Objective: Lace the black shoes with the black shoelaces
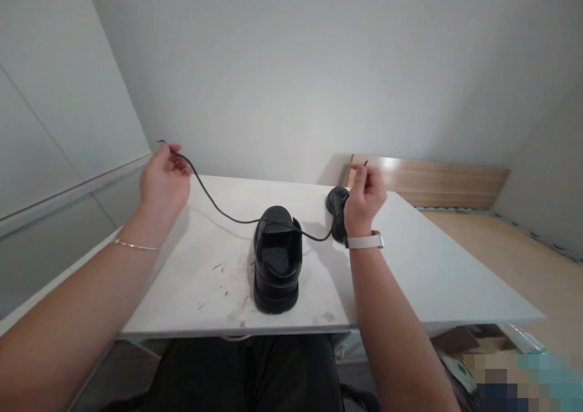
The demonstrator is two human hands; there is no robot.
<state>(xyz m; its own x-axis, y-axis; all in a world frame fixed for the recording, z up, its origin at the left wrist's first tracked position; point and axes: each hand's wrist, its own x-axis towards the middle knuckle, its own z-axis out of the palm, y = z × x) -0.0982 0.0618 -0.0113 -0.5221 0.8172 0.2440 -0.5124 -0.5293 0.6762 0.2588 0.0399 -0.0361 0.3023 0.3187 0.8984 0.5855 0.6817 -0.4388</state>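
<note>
A long black shoelace (217, 207) hangs in a slack curve between my two raised hands. My left hand (166, 175) pinches it near one end, and a short tip sticks out past the fingers. Over on the right, my right hand (368, 195) is closed in a pinch on the lace's other end, with a small dark tip showing above the fingers. Below the lace stands a black shoe (276, 290), heel toward me, its opening facing up. The lace passes across its top. A second black shoe (336, 209) lies farther back, partly hidden behind my right hand.
The white table (182, 303) has dark smudges and bits beside the nearer shoe. A white wall stands behind it, with a wooden board (432, 181) at the back right. An open cardboard box (478, 342) sits below the table's right edge.
</note>
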